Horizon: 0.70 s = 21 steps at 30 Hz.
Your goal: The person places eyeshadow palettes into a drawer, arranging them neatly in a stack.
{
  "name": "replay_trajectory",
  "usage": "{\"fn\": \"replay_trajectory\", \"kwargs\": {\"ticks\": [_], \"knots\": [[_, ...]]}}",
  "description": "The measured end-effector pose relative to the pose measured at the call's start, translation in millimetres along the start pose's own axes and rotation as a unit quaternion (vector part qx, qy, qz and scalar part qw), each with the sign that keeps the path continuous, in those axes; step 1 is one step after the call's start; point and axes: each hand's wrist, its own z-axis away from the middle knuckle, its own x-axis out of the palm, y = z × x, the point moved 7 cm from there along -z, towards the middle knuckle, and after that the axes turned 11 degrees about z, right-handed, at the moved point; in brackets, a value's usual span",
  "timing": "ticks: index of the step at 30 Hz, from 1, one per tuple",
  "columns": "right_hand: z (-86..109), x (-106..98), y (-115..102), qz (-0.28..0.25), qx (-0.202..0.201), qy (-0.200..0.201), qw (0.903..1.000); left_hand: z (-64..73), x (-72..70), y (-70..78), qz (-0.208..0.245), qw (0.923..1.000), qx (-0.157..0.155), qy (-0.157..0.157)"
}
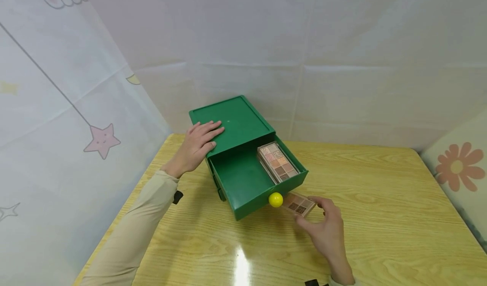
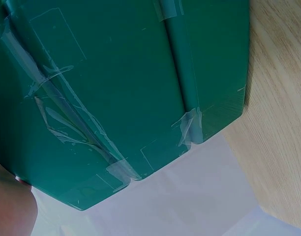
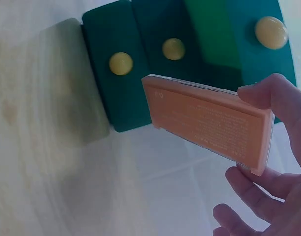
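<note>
A green drawer cabinet (image 1: 237,121) has its top drawer (image 1: 243,172) pulled out, a yellow ball knob (image 1: 275,200) on the front. My left hand (image 1: 195,146) rests flat on the cabinet's top near its left edge, fingers spread straight. My right hand (image 1: 325,227) pinches an eyeshadow palette (image 1: 298,204) by its end between thumb and fingers, in front of the drawer's right corner and lower than its rim. The right wrist view shows the palette's orange-pink back (image 3: 204,120) with fine print. Inside the drawer, along its right wall, lie stacked eyeshadow palettes (image 1: 279,162).
The cabinet stands on a wood-grain table (image 1: 380,201), close to a pale cloth backdrop (image 1: 342,66). Two lower drawers, pushed in, carry their own knobs (image 3: 121,64). Clear tape (image 2: 192,128) runs across seams on the cabinet's side.
</note>
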Motion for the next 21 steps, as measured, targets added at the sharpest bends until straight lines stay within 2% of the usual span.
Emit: {"fn": "replay_trajectory", "kwargs": {"ticks": [9,21], "knots": [[1.5,-24.1,-3.5,-0.017,0.004,0.053,0.9984,0.5,-0.8,1.6,-0.007,1.0000,0.005,0.002],[4.0,-52.1,-5.2,-0.014,0.010,0.117,0.9930,-0.3,-0.6,0.6,-0.003,1.0000,0.003,-0.001]]}}
